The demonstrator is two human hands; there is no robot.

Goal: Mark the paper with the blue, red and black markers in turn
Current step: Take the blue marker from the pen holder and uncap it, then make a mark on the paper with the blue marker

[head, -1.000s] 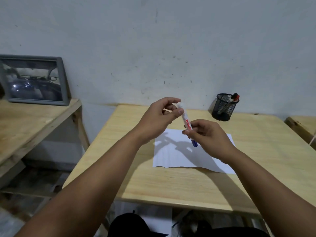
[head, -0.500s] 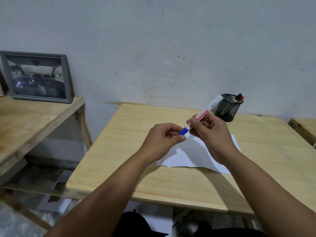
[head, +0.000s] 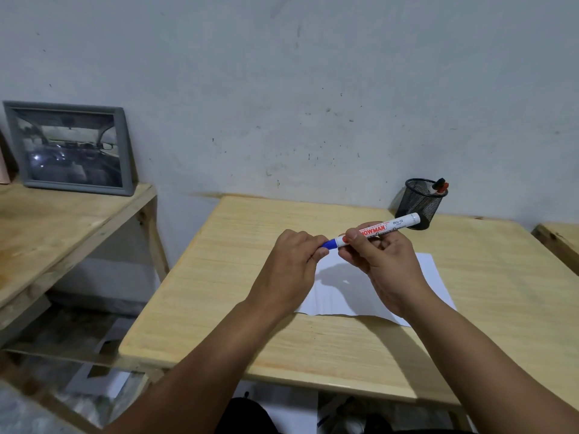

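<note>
While I've got both hands up over the paper (head: 435, 277) on the bench (head: 219, 308), the blue marker (head: 376, 230) lies slanted between them. My right hand (head: 385, 270) has its fingers curled round the white barrel, and my left hand (head: 291, 270) fingers pinch the blue cap end (head: 330, 244)

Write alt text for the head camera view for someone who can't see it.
Two bare hands hold a blue marker above white paper on a wooden table: right hand on the barrel, left hand pinching the blue cap. A mesh pen cup stands behind.
</note>
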